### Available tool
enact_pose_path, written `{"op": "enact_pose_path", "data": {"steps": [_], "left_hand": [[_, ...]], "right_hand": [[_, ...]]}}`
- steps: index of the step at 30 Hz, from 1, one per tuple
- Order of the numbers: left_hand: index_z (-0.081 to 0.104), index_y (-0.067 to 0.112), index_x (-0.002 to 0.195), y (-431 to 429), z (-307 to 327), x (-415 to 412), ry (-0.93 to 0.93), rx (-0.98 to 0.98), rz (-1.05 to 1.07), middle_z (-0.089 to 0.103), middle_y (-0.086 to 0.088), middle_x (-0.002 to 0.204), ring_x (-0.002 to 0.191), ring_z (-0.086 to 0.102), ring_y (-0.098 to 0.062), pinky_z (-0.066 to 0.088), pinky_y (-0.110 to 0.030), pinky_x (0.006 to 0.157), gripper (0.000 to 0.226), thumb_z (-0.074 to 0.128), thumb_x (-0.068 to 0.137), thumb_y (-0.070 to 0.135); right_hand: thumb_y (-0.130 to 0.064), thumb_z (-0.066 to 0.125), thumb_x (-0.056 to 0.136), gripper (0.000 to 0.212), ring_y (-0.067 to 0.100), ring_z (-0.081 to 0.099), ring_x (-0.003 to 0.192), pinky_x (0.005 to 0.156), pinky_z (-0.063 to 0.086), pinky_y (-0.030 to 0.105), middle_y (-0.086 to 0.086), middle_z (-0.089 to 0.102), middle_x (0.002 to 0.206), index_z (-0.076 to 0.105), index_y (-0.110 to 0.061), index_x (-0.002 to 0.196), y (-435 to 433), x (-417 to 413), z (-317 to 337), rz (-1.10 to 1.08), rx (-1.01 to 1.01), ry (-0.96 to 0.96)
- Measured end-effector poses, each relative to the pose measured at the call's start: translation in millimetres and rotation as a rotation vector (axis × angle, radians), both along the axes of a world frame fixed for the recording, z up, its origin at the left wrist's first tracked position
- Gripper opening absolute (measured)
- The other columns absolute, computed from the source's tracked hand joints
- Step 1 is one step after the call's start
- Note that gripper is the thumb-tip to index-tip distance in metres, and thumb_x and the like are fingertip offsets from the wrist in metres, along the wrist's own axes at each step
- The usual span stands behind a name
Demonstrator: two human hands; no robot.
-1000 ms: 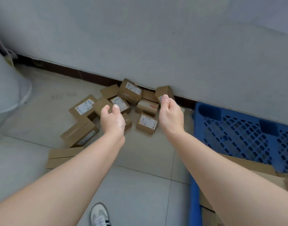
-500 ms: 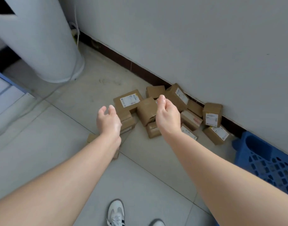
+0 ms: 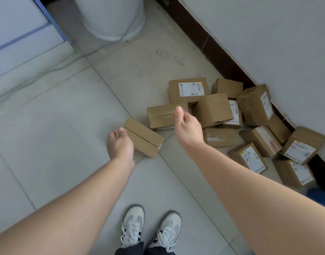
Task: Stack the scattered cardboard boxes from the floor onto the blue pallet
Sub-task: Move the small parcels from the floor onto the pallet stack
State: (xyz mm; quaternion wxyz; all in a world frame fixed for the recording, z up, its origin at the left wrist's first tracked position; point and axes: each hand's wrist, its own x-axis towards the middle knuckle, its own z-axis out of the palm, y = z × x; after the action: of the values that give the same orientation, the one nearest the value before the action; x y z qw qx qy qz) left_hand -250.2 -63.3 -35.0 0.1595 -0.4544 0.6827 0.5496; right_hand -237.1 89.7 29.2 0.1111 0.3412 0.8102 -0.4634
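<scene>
The left hand [image 3: 119,144] now hangs by the outlying flat box [image 3: 145,137]. The blue pallet [image 3: 322,197] slides to the right edge.

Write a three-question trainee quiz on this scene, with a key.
1. True or false: all the boxes show white labels.
2. What is the left hand nearest to? A. the flat box B. a bottle C. a ladder
3. Fill in: the boxes lie on the ___, along the wall.
Key: 1 false, the flat box shows none. 2 A. 3 floor.
</scene>
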Motion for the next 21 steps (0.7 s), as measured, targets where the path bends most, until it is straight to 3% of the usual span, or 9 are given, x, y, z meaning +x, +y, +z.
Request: {"op": "enact_pose_path", "data": {"steps": [9,15,18,21], "left_hand": [[0.049,0.017,0.133,-4,-103,15,-0.073,0.027,0.103,0.051,-0.013,0.138,0.124,0.052,-0.03,0.046,-0.045,0.101,0.043,0.042,0.098,0.041],[0.047,0.013,0.134,-2,-149,11,-0.083,0.029,0.095,0.049,-0.013,0.14,0.129,0.045,-0.036,0.04,-0.048,0.106,0.045,0.038,0.099,0.039],[0.047,0.005,0.128,-3,-161,13,-0.069,0.021,0.081,0.05,-0.013,0.138,0.127,0.046,-0.033,0.041,-0.042,0.102,0.042,0.037,0.101,0.036],[0.05,0.009,0.124,-5,-169,19,-0.067,0.022,0.07,0.054,-0.007,0.132,0.122,0.05,-0.028,0.042,-0.032,0.094,0.037,0.038,0.101,0.036]], "right_hand": [[-0.049,0.021,0.101,0.061,0.025,0.053,0.113,0.091,0.038,0.034,0.008,0.062,0.119,0.059,-0.003,0.117,-23,-8,-128,0.147,-0.056,-0.171],[-0.049,0.017,0.102,0.06,0.026,0.045,0.127,0.106,0.034,0.037,0.007,0.053,0.136,0.055,-0.013,0.131,-37,-20,-196,0.182,-0.066,-0.238],[-0.05,0.016,0.101,0.061,0.028,0.043,0.128,0.106,0.033,0.038,0.007,0.052,0.136,0.053,-0.013,0.131,-42,-15,-217,0.182,-0.064,-0.263],[-0.052,0.013,0.1,0.061,0.032,0.041,0.128,0.106,0.032,0.044,0.007,0.057,0.127,0.055,-0.016,0.126,-48,-7,-231,0.262,0.083,-0.255]]}}
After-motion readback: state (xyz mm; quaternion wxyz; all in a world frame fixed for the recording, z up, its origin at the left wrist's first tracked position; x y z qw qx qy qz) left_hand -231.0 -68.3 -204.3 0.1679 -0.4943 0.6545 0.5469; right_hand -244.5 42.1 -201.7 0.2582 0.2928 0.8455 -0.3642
